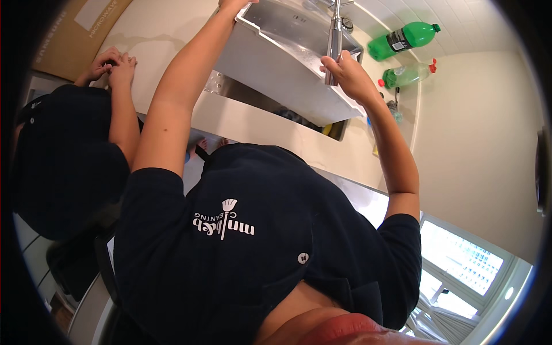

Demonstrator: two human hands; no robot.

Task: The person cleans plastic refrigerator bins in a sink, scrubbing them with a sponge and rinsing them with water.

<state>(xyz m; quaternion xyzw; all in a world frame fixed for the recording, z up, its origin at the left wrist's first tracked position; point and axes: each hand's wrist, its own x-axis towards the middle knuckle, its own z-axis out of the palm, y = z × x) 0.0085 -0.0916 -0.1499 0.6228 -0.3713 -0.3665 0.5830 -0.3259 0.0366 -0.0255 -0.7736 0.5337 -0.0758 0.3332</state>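
Note:
A large pale plastic drawer-like bin (267,71) is tilted over the sink (235,91). My left hand (238,3) holds the bin's far-left corner; the picture's top edge cuts off part of that hand. With my right hand (351,76) I grip the chrome pull-out spray head (334,43) of the faucet, pointing it down into the bin. Wet, whitish patches show on the bin's inside near the spray head. Below the bin, a dark item and something yellow are partly visible in the sink.
A co-worker's hands (116,69) rest on the pale countertop (151,56) at left, beside a cardboard microwave box (82,34). Right of the sink lie a green plastic bottle (403,40) and a clear-green bottle with a red cap (407,74). A wall rises at right.

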